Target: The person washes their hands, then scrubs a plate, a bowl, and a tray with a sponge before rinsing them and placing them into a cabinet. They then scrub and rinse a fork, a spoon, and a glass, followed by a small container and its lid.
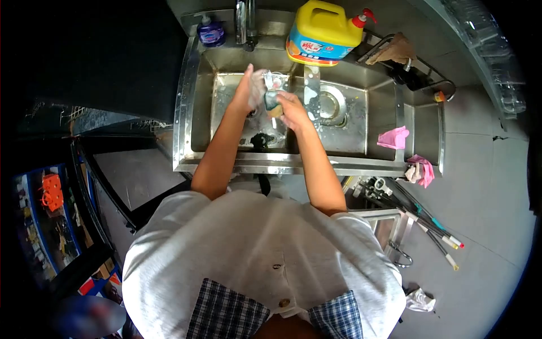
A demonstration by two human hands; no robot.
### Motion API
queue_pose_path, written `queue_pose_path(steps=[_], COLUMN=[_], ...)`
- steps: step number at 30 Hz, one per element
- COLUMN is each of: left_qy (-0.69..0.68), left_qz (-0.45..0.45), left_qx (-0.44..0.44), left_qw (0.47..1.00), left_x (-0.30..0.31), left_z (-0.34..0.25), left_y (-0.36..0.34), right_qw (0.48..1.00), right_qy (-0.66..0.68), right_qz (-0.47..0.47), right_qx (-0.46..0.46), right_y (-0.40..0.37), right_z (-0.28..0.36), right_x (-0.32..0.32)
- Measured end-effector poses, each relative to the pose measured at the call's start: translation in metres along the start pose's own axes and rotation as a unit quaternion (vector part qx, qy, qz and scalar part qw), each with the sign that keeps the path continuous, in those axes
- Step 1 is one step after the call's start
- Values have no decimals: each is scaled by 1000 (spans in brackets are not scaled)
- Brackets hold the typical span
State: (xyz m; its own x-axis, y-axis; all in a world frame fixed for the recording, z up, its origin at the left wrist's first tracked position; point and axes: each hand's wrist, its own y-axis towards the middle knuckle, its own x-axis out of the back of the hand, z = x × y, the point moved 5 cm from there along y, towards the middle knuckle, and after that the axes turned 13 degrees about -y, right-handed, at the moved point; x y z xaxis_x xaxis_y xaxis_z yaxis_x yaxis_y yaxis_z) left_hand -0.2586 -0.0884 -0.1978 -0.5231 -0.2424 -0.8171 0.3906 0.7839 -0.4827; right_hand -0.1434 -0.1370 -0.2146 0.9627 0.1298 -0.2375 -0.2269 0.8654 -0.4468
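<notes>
Over the left sink basin [222, 107], my right hand [293, 110] is closed on a green-and-yellow sponge [273, 101]. My left hand [244, 93] is beside it, thumb pointing up. Its fingers curve around a pale, glossy, blurred thing [257, 87], whose kind I cannot tell. The sponge is close to this thing, under the metal faucet [241, 22]. White, wet glints show just behind the sponge. Below my hands, a dark clump [260, 140] lies on the basin floor near the drain.
A yellow detergent jug [323, 34] with a red pump stands behind the sink divider; a purple soap bottle [211, 31] is at the back left. Pink cloths [393, 137] hang over the right-hand rim. Mop poles [432, 226] lie on the floor to the right.
</notes>
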Motion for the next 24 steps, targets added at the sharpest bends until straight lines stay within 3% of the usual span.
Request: queue_pose_path(steps=[1,2,5,6,10,13,17,18,19,20,23,24], left_qy=[61,145,227,185,-23,-176,-209,-259,-238,-203,-59,-14], left_qz=[45,66,-24,-9,-38,39,101,9,25,43,27,36], left_qx=[27,-7,-79,-100,-114,-139,-120,-164,-205,-186,-117,-125], left_qw=[997,987,970,978,992,974,965,952,949,960,991,991], left_x=[-1,8,8,5,14,30,77,81,81,81,46,44], left_z=[10,19,20,19,12,3,-24,-36,-49,-51,-37,-30], left_y=[-3,0,-4,-3,18,36,54,54,57,60,41,42], right_qw=[1000,1000,998,995,999,998,985,986,986,991,992,998], right_qy=[14,15,62,98,37,-39,-162,-159,-156,-130,-15,-25], right_qz=[6,25,4,24,20,6,-16,-22,-26,9,-122,-52], right_qx=[-3,1,32,25,-29,-47,-49,-51,-54,-14,-16,2], right_y=[-4,-8,1,-6,-10,-13,-30,-31,-30,-25,-13,-11], right_z=[4,7,-10,-2,-9,-14,-15,-20,-25,-26,-27,-18], right_x=[1,0,1,-5,-2,8,21,32,42,49,53,43])
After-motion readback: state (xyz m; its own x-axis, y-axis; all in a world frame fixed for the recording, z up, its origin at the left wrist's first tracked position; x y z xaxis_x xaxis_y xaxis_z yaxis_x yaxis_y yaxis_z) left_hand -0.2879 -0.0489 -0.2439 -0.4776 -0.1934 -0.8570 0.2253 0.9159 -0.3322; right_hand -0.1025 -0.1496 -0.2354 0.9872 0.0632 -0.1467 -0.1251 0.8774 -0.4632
